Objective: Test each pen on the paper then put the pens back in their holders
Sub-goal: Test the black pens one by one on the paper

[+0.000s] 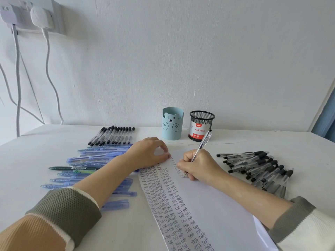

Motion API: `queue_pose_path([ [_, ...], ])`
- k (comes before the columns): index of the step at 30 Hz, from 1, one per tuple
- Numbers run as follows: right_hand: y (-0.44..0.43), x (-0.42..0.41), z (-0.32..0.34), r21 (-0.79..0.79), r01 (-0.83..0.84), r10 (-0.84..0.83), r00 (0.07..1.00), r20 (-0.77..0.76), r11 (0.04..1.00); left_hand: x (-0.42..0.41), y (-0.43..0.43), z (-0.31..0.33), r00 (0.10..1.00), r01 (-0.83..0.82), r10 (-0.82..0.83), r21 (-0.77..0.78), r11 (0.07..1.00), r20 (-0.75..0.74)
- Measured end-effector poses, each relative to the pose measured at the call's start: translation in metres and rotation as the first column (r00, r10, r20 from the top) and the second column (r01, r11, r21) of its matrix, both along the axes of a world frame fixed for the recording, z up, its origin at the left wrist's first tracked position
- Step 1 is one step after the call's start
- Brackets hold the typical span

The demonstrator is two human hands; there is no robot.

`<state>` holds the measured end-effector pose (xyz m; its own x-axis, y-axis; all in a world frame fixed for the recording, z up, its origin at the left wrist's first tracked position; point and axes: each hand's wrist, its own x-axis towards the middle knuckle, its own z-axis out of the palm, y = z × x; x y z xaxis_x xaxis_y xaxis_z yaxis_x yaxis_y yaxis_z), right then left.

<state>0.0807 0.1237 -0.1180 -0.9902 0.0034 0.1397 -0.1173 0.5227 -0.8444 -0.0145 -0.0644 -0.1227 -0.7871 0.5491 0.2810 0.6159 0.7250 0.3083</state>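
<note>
Two white plugs (40, 17) sit in a wall socket (58, 19), cables (48, 66) hanging.

My remote feed | white wall (181, 51) in soft, even light | socket (32, 15) top left, two white cables (48, 69) hanging | white table (253, 140) below | blue strip (324, 120) far right
</note>
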Motion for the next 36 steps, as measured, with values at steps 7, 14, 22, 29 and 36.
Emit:
queue_pose_path([
  [7, 0.000, 0.001, 0.002, 0.017, 0.027, -0.027, 0.999, -0.017, 0.999, -0.001, 0.000, -0.001, 1.000, 0.002, -0.002, 0.003, 1.000, -0.002],
  [14, 0.001, -0.001, -0.001, 0.021, 0.021, -0.021, 0.999, -0.025, 1.000, 0.000, 0.000, 0.000, 1.000, -0.005, 0.005, 0.000, 1.000, 0.000],
  [22, 0.010, -0.004, 0.013, -0.058, 0.008, -0.011, 0.999, -0.049, 0.998, -0.001, 0.000, -0.001, 1.000, -0.008, 0.008, -0.004, 1.000, 0.003],
  [29, 0.025, -0.007, 0.037, -0.055, -0.011, 0.002, 0.986, -0.169, 0.998, -0.002, -0.002, -0.001, 1.000, 0.012, -0.012, 0.007, 1.000, 0.004],
  [36, 0.036, -0.010, 0.032, 0.195, -0.127, 0.192, 0.912, -0.363, 0.973, -0.003, -0.002, -0.002, 1.000, 0.025, -0.025, 0.012, 1.000, 0.012],
])
